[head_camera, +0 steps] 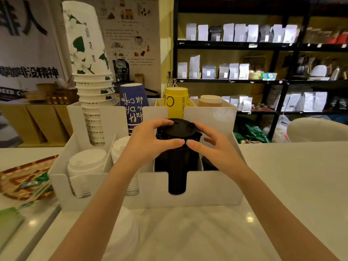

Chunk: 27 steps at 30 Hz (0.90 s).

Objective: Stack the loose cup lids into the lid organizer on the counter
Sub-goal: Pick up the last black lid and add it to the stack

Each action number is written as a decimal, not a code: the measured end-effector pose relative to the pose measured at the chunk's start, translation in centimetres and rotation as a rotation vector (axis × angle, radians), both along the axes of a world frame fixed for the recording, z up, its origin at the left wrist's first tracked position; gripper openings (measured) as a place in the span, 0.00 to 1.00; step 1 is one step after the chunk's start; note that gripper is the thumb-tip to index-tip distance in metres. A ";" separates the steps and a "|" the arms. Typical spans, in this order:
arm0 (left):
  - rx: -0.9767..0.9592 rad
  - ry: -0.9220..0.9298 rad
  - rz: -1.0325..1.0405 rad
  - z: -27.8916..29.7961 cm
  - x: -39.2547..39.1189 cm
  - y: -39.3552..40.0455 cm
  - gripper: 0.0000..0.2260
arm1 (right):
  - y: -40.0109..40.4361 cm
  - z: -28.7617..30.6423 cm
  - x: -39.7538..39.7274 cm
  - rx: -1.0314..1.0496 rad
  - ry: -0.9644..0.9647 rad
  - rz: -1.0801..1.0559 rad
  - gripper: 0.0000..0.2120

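A white lid organizer point(211, 187) stands on the counter in front of me. A tall stack of black cup lids point(177, 178) fills its third front slot and rises above the rim. My left hand point(148, 142) and my right hand point(211, 146) wrap around the top black lids point(176, 129) from both sides, thumbs nearly touching at the front. White lids point(86, 162) fill the left front slot, and more white lids point(119, 147) sit in the slot beside it. A few loose white lids point(122, 232) lie on the counter below my left forearm.
Paper cup stacks stand in the organizer's back slots: white-and-green point(90, 85), blue point(133, 104), yellow point(176, 101), tan point(210, 100). A woven tray with green packets point(24, 181) lies at the left. Black shelves with bags point(244, 53) stand behind.
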<state>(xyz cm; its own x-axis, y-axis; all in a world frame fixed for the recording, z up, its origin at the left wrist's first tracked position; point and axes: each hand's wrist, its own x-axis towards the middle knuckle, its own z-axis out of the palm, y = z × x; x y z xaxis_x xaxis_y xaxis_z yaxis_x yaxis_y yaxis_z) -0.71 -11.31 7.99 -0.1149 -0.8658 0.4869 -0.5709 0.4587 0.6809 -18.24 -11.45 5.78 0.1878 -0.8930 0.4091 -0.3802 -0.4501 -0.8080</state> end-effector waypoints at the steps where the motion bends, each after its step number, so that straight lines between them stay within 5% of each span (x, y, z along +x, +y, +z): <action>1: -0.012 -0.019 0.013 0.0 0.0 0.1 0.25 | 0.0 -0.1 0.1 0.019 -0.017 0.013 0.26; 20: 0.069 -0.048 -0.037 -0.7 0.0 0.7 0.26 | 0.2 -0.6 0.6 0.050 -0.032 0.060 0.27; 24: 0.122 -0.041 -0.056 -1.2 -0.5 1.2 0.27 | 1.4 -0.3 1.8 -0.312 -0.019 -0.208 0.27; 27: 0.230 0.139 -0.167 -0.9 -0.3 1.6 0.23 | 3.0 -0.8 3.8 -0.550 -0.082 -0.201 0.21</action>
